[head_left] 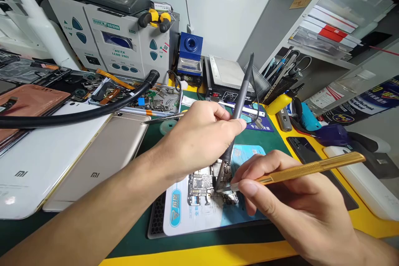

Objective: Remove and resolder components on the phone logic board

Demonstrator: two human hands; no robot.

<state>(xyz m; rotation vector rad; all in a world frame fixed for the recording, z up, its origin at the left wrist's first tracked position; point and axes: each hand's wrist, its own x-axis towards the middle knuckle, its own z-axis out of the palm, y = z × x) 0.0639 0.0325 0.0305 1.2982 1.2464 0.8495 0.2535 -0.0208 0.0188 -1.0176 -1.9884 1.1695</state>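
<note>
Your left forearm (124,199) slants up from the lower left corner, crossing the green mat (134,237), and your left hand (202,133) hangs over the middle of the worktop (168,257) with its back turned upward. Its fingers are drawn in narrow around a grey soldering iron (241,97), the thumb laid across the near side of the handle and the index finger bent at the far side. The iron leans, its cord end up and to the right, its hot end pointing down beneath your hand.

Your right hand (299,199) comes in from the lower right, lower and nearer to you, turned on its side with the thumb toward you. Your thumb and fingers pinch a gold-handled blade (311,168) close to its metal end; the handle runs back above the hand, tilted up to the right, while the blade lies low and points left. Its tip and the iron's meet over one spot of the circuit board (199,183); whether they touch each other, you cannot tell from here.

The board lies on a white-and-blue pad (183,225), directly below both hands, and your right fingers partly hide its right side. Beyond your left hand stand the heating plate (229,72) and the hot-air station (116,41).
</note>
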